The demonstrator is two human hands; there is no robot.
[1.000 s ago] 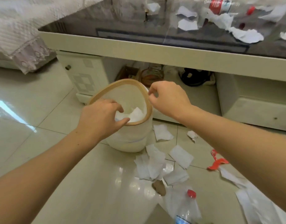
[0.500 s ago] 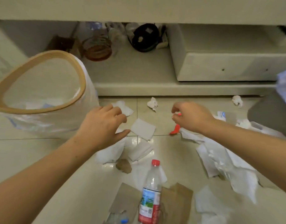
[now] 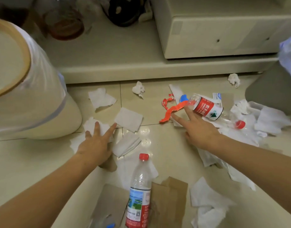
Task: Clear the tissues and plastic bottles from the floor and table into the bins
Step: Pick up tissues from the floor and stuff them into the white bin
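My left hand [image 3: 97,143] is spread open with straight fingers over white tissues [image 3: 92,129] on the floor, beside the white bin with a wooden rim [image 3: 28,66]. A flat folded tissue [image 3: 129,119] lies just past its fingertips. My right hand [image 3: 199,129] is open, fingers stretched toward a red-labelled plastic bottle [image 3: 207,107] lying on its side and a red wrapper strip [image 3: 172,111]. A second bottle with a red cap [image 3: 139,191] lies between my forearms. Crumpled tissues [image 3: 138,88] and more sheets [image 3: 271,119] are scattered around.
A grey bin [image 3: 272,91] with a bluish liner stands at the right edge. The table's lower shelf [image 3: 125,63] holds a jar and a black object. Brown paper pieces [image 3: 169,199] lie near the front, along with more tissues [image 3: 207,204].
Both hands have dropped from the bin's rim to the floor and spread open. The view has tilted down, bringing the red-labelled bottle into sight.
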